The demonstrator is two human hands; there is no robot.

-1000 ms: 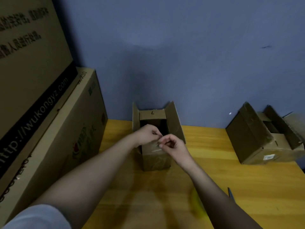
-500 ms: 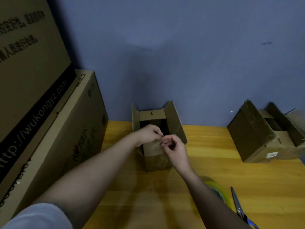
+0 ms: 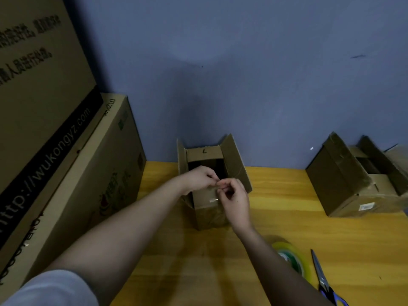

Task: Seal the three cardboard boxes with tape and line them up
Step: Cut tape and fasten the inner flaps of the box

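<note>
Blue-grey wall is backing the yellow wooden table (image 3: 287, 228) you are working at, and your two hands are meeting over the small cardboard box (image 3: 209, 208) standing at the middle of it, close to the wall. Your left hand (image 3: 199, 178) is reaching in from the left with its fingers curled, fingertips pinching at the top edge of the box's near flap. Your right hand (image 3: 234, 200) is coming in from the right, fingers curled too, pinching at the same spot, so the two sets of fingertips are touching or nearly touching; something clear and glossy, probably a strip of tape, is showing on the flap just under them, though you cannot tell exactly what each hand is gripping. That box is sitting with its top open, side flaps standing up and the far flap bearing a small handwritten mark. Near your right forearm, a roll of clear tape (image 3: 291, 259) with a green core is lying on the table, and a pair of scissors (image 3: 323, 281) with blue handles is lying just beside it to the right. Well apart, at the table's right end, a second cardboard box (image 3: 344, 186) is sitting with its flaps open. Two large printed cartons (image 3: 66, 151) are leaning along the left side.
</note>
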